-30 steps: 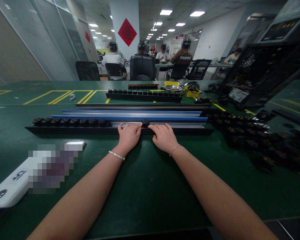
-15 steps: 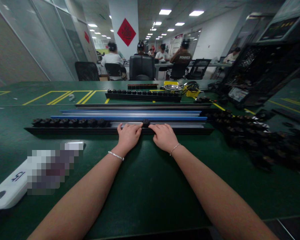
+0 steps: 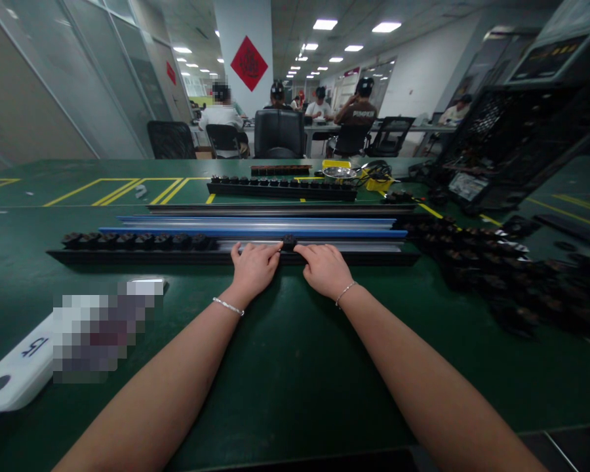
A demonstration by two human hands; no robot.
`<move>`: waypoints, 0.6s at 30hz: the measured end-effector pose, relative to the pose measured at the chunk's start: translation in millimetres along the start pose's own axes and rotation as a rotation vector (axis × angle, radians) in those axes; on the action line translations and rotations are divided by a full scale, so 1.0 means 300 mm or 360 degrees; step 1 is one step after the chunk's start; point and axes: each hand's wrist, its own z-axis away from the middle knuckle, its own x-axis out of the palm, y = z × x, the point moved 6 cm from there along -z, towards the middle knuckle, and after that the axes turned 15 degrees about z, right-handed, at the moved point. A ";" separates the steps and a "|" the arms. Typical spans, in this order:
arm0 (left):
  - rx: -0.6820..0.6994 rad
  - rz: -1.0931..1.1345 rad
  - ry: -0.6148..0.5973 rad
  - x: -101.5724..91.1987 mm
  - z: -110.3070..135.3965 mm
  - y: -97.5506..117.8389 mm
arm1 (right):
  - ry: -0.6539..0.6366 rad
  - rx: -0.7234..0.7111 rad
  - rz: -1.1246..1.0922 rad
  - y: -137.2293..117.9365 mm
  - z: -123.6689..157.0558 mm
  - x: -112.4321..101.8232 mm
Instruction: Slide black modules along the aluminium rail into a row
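A small black block-like part [image 3: 289, 242] sits on the long black rail [image 3: 128, 258] across the table in front of me. The index fingertip of my left hand [image 3: 255, 266] presses on its left side, while my right hand [image 3: 326, 269] touches it from the right. Both hands are closed, with curled fingers resting along the rail's near edge; their undersides are hidden. Farther left on the same rail stands a row of similar black parts [image 3: 136, 241], with a bare stretch of rail between them and my left hand.
Behind the rail lie blue-edged metal rails [image 3: 255, 231] and a filled black rail [image 3: 280, 188]. Loose black parts [image 3: 501, 269] are heaped at right, near an open machine case [image 3: 486, 131]. A white device [image 3: 24, 357] lies at left. People [image 3: 356, 111] sit beyond the table.
The small black part has shifted very slightly to the right between my fingers, and my right hand has moved a little the same way. My left hand is almost still.
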 end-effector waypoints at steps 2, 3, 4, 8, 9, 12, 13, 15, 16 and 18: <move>0.0013 -0.0011 -0.0003 0.001 0.001 0.000 | 0.0002 -0.0009 0.0011 0.001 0.000 -0.003; 0.0018 -0.0015 -0.0007 0.002 0.002 -0.001 | 0.0006 -0.0011 0.0014 0.001 0.001 -0.004; 0.0020 -0.0018 -0.0009 0.002 0.002 -0.001 | 0.0010 -0.0013 0.0017 0.001 0.001 -0.005; 0.0012 -0.0025 -0.0009 0.002 0.002 -0.001 | 0.0005 -0.0014 0.0023 0.001 -0.001 -0.004; 0.0009 -0.0025 -0.0009 0.002 0.002 0.000 | -0.0005 -0.0016 0.0020 0.001 -0.002 -0.003; -0.0001 -0.0022 -0.0011 0.003 0.001 0.000 | -0.0040 -0.0019 0.0005 0.001 -0.005 -0.001; 0.0000 -0.0023 -0.0010 0.003 0.001 0.001 | -0.0049 -0.0018 0.0000 0.002 -0.006 -0.001; 0.0004 -0.0024 -0.0009 0.003 0.001 0.001 | -0.0060 -0.0014 -0.0011 0.005 -0.008 0.000; 0.0006 -0.0025 -0.0008 0.003 0.001 0.001 | -0.0062 -0.0009 -0.0017 0.008 -0.009 0.001; 0.0007 -0.0026 -0.0009 0.002 0.000 0.001 | -0.0060 0.0000 -0.0030 0.014 -0.010 0.003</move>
